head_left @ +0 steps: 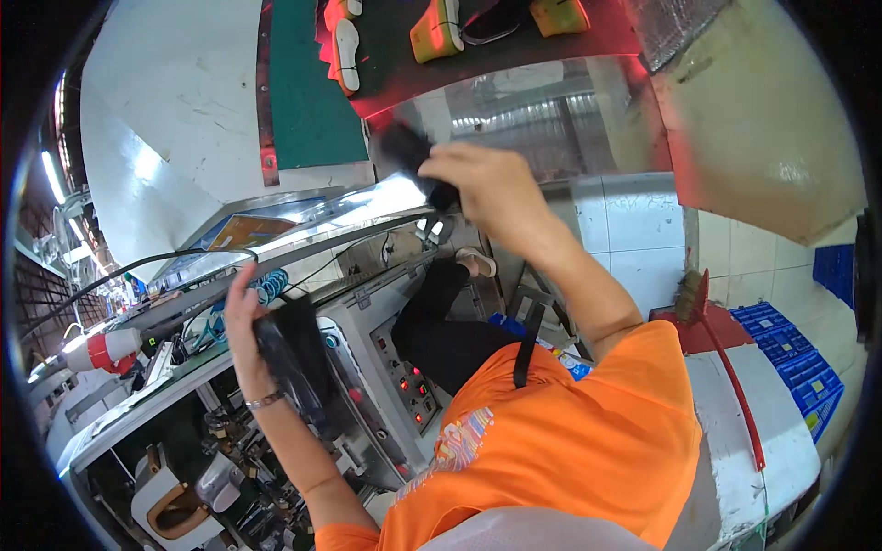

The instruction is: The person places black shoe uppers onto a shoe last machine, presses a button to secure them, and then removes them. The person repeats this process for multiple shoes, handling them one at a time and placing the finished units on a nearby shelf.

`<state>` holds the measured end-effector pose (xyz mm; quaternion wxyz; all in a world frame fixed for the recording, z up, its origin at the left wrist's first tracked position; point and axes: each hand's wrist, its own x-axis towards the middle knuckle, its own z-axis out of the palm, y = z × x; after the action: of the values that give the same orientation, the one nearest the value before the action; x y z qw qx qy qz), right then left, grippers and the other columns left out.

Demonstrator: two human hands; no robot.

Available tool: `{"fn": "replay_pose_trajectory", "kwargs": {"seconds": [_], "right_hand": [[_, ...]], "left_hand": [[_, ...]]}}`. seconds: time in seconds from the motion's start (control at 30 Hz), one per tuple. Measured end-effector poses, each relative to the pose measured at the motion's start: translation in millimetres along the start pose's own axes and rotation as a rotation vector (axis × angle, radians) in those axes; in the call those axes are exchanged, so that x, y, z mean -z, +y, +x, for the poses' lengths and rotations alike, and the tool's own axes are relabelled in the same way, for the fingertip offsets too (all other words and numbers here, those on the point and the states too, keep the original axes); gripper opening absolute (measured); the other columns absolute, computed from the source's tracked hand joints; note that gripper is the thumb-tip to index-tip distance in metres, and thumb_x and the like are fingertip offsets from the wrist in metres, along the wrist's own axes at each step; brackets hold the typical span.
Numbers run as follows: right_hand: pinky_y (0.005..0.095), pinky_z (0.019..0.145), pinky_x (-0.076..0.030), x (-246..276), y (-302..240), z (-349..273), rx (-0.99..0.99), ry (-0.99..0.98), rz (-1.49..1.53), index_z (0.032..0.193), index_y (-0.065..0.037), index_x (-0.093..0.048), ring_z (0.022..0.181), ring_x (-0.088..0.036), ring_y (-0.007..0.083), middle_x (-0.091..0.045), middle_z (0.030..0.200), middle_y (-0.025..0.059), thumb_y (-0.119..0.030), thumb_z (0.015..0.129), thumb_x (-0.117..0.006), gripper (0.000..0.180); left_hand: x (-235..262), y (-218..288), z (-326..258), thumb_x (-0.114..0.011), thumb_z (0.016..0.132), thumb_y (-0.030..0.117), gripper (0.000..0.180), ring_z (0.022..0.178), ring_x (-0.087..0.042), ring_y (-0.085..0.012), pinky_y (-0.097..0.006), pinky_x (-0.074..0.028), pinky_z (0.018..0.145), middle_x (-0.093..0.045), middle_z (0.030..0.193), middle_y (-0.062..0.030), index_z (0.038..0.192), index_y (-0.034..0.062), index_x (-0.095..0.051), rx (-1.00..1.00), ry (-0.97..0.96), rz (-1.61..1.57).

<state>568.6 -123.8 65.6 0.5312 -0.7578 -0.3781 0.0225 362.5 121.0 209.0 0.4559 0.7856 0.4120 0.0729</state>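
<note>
My right hand (482, 188) is raised toward the conveyor and grips a dark, blurred shoe piece (409, 156) just below the belt's edge. Down at the left, my left hand (246, 321) is closed on another black shoe upper (294, 358), held in front of a grey machine (367, 367) with red buttons. My orange shirt and black trousers fill the lower middle of the view.
A dark conveyor belt (404, 64) at the top carries yellow shoe lasts (436, 32) and a white sole (347, 50). A green mat (308, 92) lies to its left. Blue crates (795, 358), a red-handled broom (703, 312) and a white bench sit at the right. Cables and a red-white plug (106, 349) lie at the left.
</note>
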Motion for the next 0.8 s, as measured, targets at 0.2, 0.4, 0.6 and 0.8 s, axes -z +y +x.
{"fn": "replay_pose_trajectory", "kwargs": {"seconds": [0.2, 0.4, 0.6, 0.8], "right_hand": [[0.0348, 0.085, -0.043, -23, 106, -6, -0.357, -0.010, 0.000, 0.100, -0.008, -0.057, 0.100, -0.054, 0.0340, -0.056, 0.108, 0.0143, 0.001, 0.067, -0.055, 0.034], [0.0372, 0.088, -0.040, 26, 173, -13, -0.684, -0.107, 0.029, 0.114, 0.001, -0.048, 0.103, -0.053, 0.0319, -0.052, 0.112, 0.0206, -0.042, 0.068, -0.069, 0.067], [0.0372, 0.093, -0.037, 4, 269, 37, -0.836, -0.235, 0.084, 0.121, 0.008, -0.040, 0.115, -0.045, 0.0323, -0.044, 0.123, 0.0256, -0.054, 0.068, -0.065, 0.085], [0.0373, 0.089, -0.041, -61, 256, 60, -0.646, -0.233, 0.266, 0.113, 0.007, -0.047, 0.106, -0.052, 0.0316, -0.054, 0.112, 0.0240, -0.049, 0.057, -0.075, 0.084]], "left_hand": [[32, 22, 57, -0.054, 0.086, 0.023, 0.049, 0.094, -0.046, -0.0113, -0.023, -0.035, 0.085, -0.050, 0.117, -0.0053, 0.128, 0.0016, -0.041, -0.278, 0.146, 0.345], [28, 28, 93, -0.055, 0.086, 0.028, 0.055, 0.109, -0.046, -0.0220, -0.028, -0.032, 0.094, -0.047, 0.123, -0.0204, 0.127, -0.0052, -0.038, -0.164, 0.212, 0.386], [4, 40, 107, -0.057, 0.084, 0.035, 0.067, 0.096, -0.053, -0.0201, -0.027, -0.040, 0.084, -0.054, 0.109, -0.0250, 0.123, -0.0150, -0.035, -0.280, 0.280, 0.671], [5, 38, 110, -0.059, 0.084, 0.027, 0.071, 0.067, -0.053, -0.0060, -0.018, -0.041, 0.060, -0.063, 0.071, -0.0109, 0.126, -0.0181, -0.023, -0.220, 0.225, 0.497]]}}
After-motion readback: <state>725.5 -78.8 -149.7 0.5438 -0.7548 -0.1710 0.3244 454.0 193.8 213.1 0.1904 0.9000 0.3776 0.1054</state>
